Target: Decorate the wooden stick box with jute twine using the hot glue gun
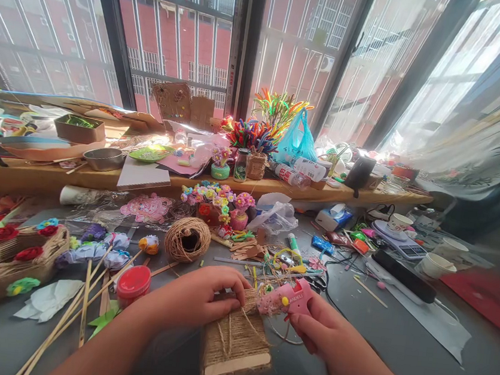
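Observation:
A small block wrapped in rows of jute twine lies on the grey table in front of me, with a flat wooden craft stick along its near edge. My left hand rests over its far left part, fingers curled and pinching a loose strand of twine that crosses the top. My right hand is closed around the handle of a pink glue gun. The gun's front end points left, near the block's far right corner. Whether its tip touches the block, I cannot tell.
A ball of twine and a red-lidded tub stand to the left, near long sticks. Further left is a twine basket with red roses. A kitchen scale and paper cups stand at right; scraps and cords lie behind my hands.

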The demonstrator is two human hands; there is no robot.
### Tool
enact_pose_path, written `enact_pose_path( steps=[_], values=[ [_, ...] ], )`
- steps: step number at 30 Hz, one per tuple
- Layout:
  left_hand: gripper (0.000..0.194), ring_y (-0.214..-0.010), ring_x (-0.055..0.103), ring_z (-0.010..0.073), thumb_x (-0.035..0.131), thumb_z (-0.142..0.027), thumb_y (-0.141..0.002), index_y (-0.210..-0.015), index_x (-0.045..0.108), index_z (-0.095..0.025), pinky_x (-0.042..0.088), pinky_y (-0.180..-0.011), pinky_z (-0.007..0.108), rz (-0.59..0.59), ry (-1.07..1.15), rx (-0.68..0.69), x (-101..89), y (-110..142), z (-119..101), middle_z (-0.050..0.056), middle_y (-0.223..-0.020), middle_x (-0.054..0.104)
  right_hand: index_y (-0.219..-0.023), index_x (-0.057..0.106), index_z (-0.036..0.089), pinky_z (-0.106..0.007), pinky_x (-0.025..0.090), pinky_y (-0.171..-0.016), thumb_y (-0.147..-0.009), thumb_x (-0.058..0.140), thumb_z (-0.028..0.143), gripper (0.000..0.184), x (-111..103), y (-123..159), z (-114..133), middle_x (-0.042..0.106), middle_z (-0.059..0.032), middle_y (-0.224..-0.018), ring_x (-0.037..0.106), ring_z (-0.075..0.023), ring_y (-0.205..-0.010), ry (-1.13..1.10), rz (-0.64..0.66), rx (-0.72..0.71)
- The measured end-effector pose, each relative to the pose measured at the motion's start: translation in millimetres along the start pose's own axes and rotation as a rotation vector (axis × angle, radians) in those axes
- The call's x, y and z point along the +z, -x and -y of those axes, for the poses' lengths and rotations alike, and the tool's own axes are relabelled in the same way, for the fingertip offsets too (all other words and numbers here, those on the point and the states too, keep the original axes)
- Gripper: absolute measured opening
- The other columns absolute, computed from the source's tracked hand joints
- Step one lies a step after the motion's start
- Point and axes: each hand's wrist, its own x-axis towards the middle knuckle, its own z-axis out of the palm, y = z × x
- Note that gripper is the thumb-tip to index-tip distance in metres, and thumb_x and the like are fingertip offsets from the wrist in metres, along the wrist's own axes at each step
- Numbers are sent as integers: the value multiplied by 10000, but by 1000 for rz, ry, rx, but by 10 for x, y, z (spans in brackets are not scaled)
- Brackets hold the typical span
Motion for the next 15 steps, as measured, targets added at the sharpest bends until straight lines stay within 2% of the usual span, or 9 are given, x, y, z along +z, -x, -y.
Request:
enact_pose_path(
  steps=[6,15],
  values=[
    [109,-1118,715,229,636,-177,-989,-958,726,-230,515,-980,313,8,-10,10,-5,2,7,50,-1247,774,-1125,724,239,-266,356,-618,-813,724,417,359,0,12,2,561,36,-756,405,-167,-655,28,-24,-18],
    [122,-1086,709,220,621,-163,-983,-952,723,-224,518,-966,303,22,10,19,1,-7,-1,48,-1189,776,-1083,735,229,-279,380,-666,-813,728,375,307,-17,35,5,671,14,-842,498,-187,-732,42,12,-61]
  ],
)
